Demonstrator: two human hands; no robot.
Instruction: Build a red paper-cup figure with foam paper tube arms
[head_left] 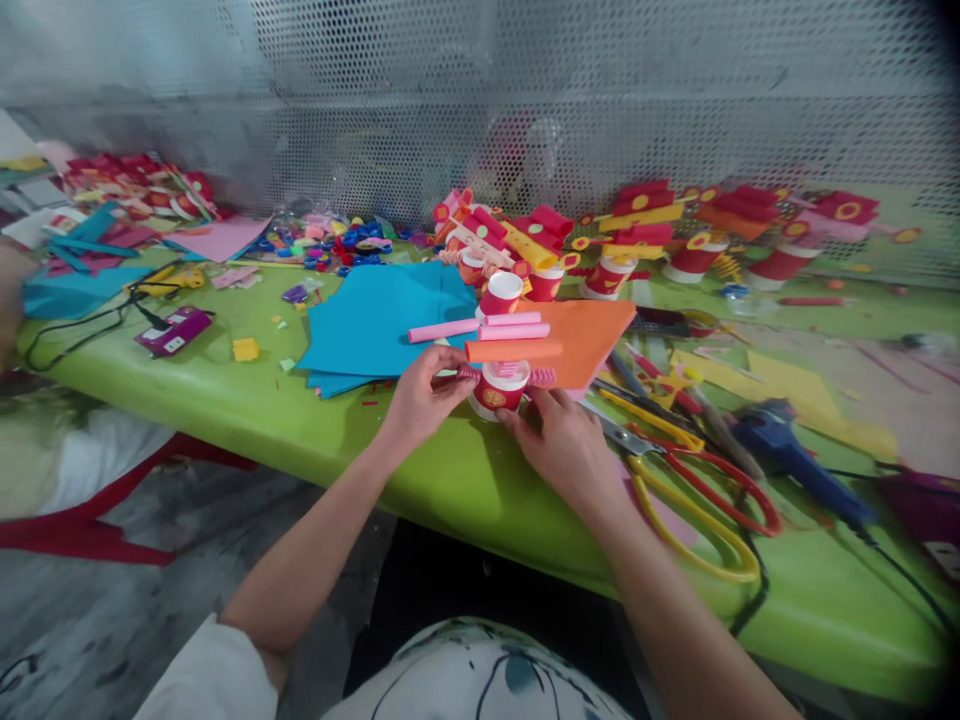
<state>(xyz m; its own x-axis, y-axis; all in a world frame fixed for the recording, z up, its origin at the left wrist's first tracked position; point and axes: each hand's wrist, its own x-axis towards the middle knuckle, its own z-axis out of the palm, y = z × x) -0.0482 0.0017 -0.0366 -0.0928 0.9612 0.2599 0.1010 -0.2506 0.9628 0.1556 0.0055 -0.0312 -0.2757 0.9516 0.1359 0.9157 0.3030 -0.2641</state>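
Head view: our left hand (431, 390) pinches a pink coil (468, 372) left of the near red cup (495, 393); our half-curled right hand (566, 440) touches its right, grip unclear. We're likely attaching coils, which next wants steady pressure

No text can be read; the red cup (506, 396) and purple box (172, 332) are too blurred.

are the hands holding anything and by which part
The left hand pinches a pink coil by its outer end, beside the red cup. The right hand touches the cup's lower side; whether it grips is unclear.
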